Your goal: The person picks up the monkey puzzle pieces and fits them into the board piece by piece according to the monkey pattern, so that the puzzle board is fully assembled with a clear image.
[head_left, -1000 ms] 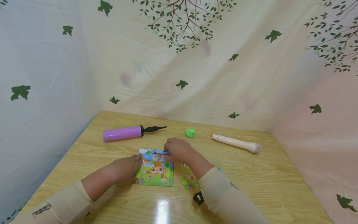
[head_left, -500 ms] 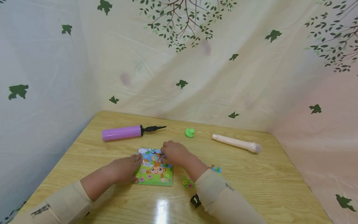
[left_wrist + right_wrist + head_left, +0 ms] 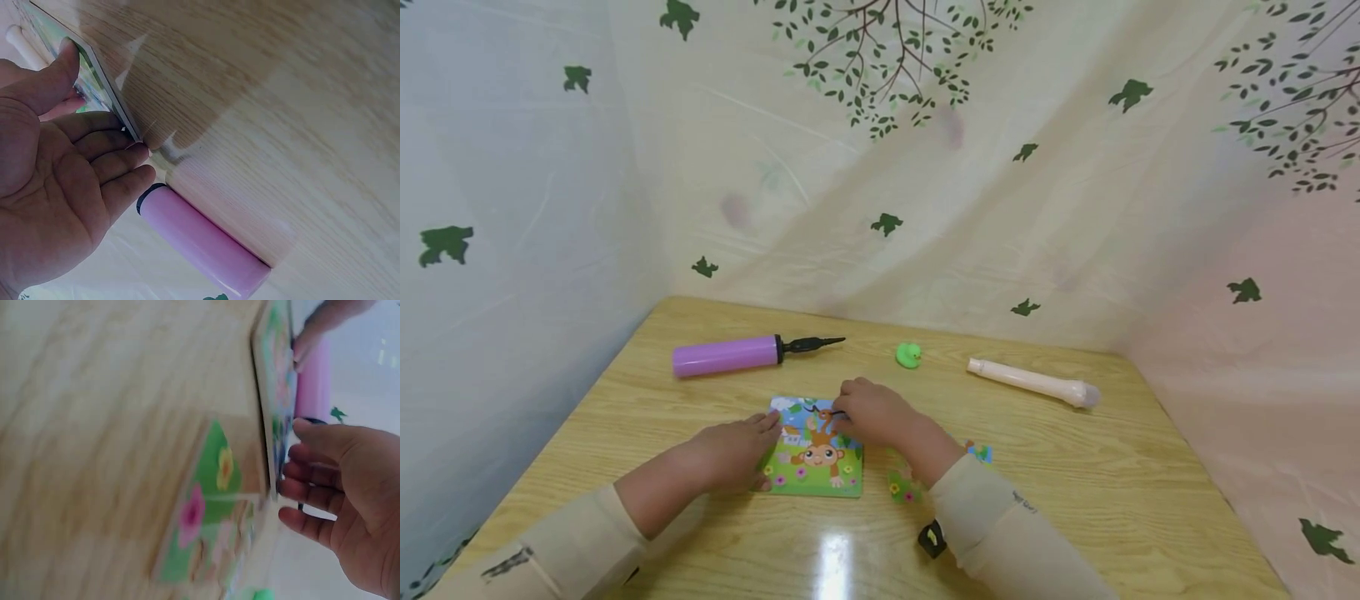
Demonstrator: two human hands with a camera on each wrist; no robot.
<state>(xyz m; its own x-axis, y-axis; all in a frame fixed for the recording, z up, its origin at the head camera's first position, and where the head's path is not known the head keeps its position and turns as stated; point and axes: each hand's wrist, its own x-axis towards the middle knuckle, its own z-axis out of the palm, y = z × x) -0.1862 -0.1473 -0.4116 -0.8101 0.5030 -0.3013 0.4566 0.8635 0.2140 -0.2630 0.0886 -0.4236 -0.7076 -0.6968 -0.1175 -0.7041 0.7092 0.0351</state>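
A square jigsaw puzzle (image 3: 820, 475) with a cartoon monkey on grass lies flat on the wooden table. My left hand (image 3: 737, 454) rests along its left side; in the left wrist view the thumb (image 3: 67, 59) lies over the puzzle's face and the loosely straight fingers meet its edge. Over the upper right part is my right hand (image 3: 876, 415), its fingertips touching the picture. In the right wrist view, its thumb and fingers stand apart at the puzzle's surface, with no separate piece showing between them. The hand hides that corner from the head view.
Loose puzzle pieces (image 3: 904, 486) with printed flowers lie right of the puzzle, partly under the right forearm; a blue piece (image 3: 979, 452) shows beyond it. Farther back are a purple hand pump (image 3: 726, 357), a green toy duck (image 3: 908, 356) and a pale microphone-shaped stick (image 3: 1030, 382).
My right hand has shifted slightly left and toward me over the puzzle's upper right, then stayed nearly still. The left hand keeps its place on the left edge.
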